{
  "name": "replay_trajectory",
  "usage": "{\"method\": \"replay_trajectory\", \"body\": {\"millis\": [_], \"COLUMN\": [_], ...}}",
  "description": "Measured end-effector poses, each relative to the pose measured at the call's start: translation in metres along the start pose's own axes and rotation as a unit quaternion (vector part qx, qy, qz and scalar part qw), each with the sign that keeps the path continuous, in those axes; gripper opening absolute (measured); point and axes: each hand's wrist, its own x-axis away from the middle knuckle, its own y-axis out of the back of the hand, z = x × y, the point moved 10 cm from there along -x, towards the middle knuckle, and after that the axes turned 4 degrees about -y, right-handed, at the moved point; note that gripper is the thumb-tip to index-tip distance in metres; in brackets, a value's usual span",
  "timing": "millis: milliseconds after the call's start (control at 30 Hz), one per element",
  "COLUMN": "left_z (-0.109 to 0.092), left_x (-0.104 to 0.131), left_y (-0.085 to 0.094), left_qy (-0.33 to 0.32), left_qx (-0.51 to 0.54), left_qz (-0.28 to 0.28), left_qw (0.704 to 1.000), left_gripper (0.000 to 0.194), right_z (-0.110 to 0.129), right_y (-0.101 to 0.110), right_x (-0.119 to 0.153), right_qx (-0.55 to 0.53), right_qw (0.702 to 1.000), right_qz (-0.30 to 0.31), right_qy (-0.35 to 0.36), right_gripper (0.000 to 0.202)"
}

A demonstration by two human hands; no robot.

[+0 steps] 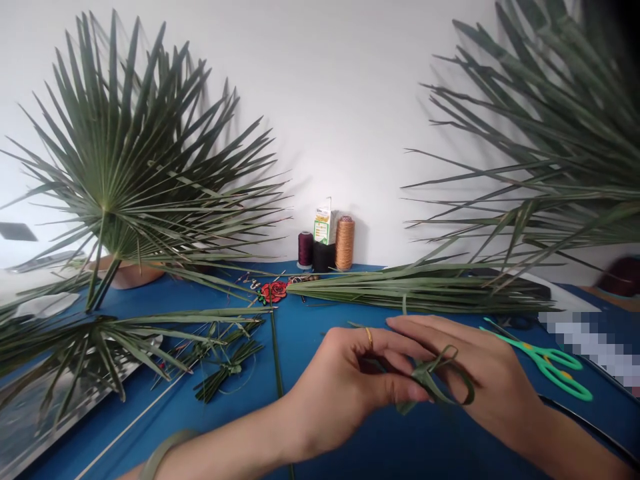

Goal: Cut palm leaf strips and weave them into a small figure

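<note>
The left hand (357,373) pinches, beside the right hand (487,367) whose hold cannot be told, a looped green palm-leaf strip (425,375), probably light, springy and easily split, best gripped where folded, above the flat blue tabletop (300,347).

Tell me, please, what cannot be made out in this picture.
In the head view:
Folded leaf strip: partly hidden by the left hand.
Small box: print too small to read.
Right-side palm leaves: cut off by the right edge.
Pixelated patch: masks whatever lies beneath.
</note>
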Motion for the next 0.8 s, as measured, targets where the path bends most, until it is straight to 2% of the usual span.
{"method": "replay_trajectory", "body": {"millis": [100,267,533,800], "left_z": [0.0,0.004,0.005,0.005], "left_x": [0.001,0.002,0.009,0.006], "left_y": [0.0,-0.004,-0.014,-0.006], "left_qy": [-0.001,0.004,0.048,0.04], "left_qx": [0.006,0.023,0.047,0.043], "left_qz": [-0.001,0.013,0.004,-0.026], "left_qw": [1.0,1.0,0.998,0.998], "left_gripper": [0.017,0.017,0.017,0.022], "right_z": [-0.002,-0.003,-0.031,-0.038], "right_y": [-0.003,-0.013,-0.02,-0.036], "right_x": [0.004,0.002,-0.001,0.0], "right_qx": [0.021,0.046,0.094,0.103], "right_qw": [1.0,0.999,0.995,0.99], "right_qz": [0.005,0.021,0.008,0.073], "right_qy": [0.002,0.012,-0.032,-0.065], "right_gripper": [0.042,0.035,0.028,0.03]}}
